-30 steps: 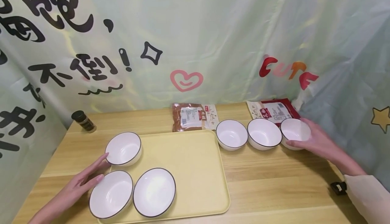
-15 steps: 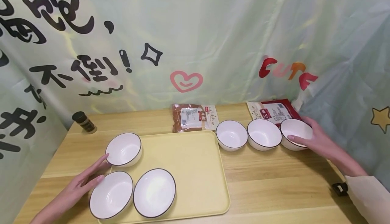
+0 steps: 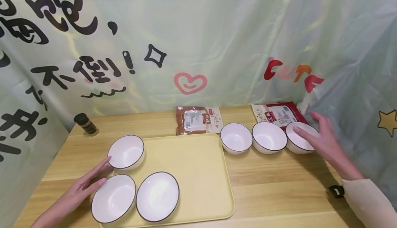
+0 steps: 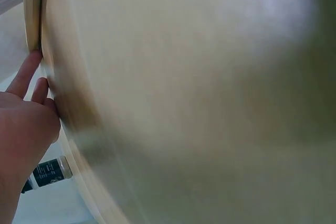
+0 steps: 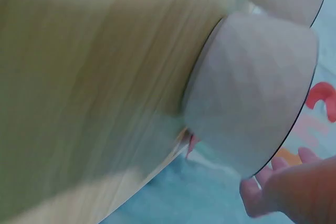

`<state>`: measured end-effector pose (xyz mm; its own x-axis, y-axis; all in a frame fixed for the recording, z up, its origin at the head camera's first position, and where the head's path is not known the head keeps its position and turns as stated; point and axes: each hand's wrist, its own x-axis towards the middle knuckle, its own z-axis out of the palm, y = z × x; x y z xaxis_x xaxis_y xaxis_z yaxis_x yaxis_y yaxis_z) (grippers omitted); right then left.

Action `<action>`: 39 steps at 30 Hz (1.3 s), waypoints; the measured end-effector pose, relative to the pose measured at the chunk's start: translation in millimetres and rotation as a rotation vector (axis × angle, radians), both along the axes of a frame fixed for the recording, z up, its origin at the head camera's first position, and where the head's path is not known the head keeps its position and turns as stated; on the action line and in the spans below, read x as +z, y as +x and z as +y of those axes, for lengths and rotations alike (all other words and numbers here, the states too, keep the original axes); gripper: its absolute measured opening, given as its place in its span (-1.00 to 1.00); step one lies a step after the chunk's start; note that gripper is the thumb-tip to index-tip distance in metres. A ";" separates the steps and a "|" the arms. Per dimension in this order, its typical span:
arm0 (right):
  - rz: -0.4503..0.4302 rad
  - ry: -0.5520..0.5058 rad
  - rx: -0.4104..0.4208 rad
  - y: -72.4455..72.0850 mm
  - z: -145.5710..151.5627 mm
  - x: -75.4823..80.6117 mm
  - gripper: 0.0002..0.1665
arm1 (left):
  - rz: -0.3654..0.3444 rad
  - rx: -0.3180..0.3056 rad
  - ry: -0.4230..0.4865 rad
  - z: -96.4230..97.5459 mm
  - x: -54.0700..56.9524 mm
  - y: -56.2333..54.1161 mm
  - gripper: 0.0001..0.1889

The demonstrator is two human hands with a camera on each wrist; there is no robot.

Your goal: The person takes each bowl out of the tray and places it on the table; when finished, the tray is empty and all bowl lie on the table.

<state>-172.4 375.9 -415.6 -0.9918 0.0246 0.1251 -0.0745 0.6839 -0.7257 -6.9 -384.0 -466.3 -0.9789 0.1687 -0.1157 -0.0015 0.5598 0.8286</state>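
My left hand (image 3: 81, 188) rests at the left with its fingers extended; a fingertip meets the side of the upper-left white bowl (image 3: 125, 152), and the thumb lies by the rim of the lower-left bowl (image 3: 113, 198). A third dark-rimmed bowl (image 3: 157, 197) sits on the yellow tray (image 3: 201, 176) beside them. Over the rightmost bowl (image 3: 297, 142) of a row, my right hand (image 3: 330, 143) has its fingers spread, thumb above the rim. In the right wrist view this bowl (image 5: 252, 87) stands upright, with the right hand (image 5: 299, 187) close to its rim.
Left of that bowl, two similar bowls, the middle one (image 3: 269, 136) and the inner one (image 3: 236, 138), stand close together. Behind lie a brown packet (image 3: 198, 119) and a red packet (image 3: 277, 113). A black-capped jar (image 3: 86, 124) is at the back left. A printed curtain (image 3: 223, 49) bounds the table.
My right hand has loosened from the rightmost bowl and lifted slightly, its fingers spreading. The left hand and the bowls stay practically where they were.
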 end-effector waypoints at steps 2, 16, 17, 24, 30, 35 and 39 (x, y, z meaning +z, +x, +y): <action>0.039 -0.019 -0.008 2.2 -7.1 2.3 0.16 | -0.006 0.001 0.001 -0.1 0.1 -0.1 -0.29; 0.191 -0.114 0.077 3.4 -57.5 20.2 0.03 | 0.095 -0.045 0.022 -1.4 -1.0 2.2 -0.28; 0.200 -0.122 0.088 3.5 -61.4 20.9 0.03 | 0.109 -0.049 0.023 -1.4 -1.3 2.0 -0.28; 0.200 -0.139 0.164 7.7 -88.5 26.0 0.08 | 0.144 -0.075 0.034 -1.3 -2.6 2.2 -0.28; 0.210 -0.142 0.261 12.8 -116.1 27.5 0.11 | 0.155 -0.088 0.035 -1.4 -1.3 2.3 -0.27; 0.192 -0.133 0.340 18.4 -146.1 29.1 0.10 | 0.102 -0.064 0.030 -2.5 -0.8 2.5 -0.27; 0.149 -0.132 0.393 23.7 -168.4 29.2 0.12 | 0.091 -0.062 0.037 -2.0 -1.4 2.8 -0.27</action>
<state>-148.7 207.6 -386.5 -0.9006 -0.3256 0.2881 -0.4207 0.4852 -0.7665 -4.1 -386.0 -467.8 -0.9726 0.2317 -0.0192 0.1084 0.5251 0.8441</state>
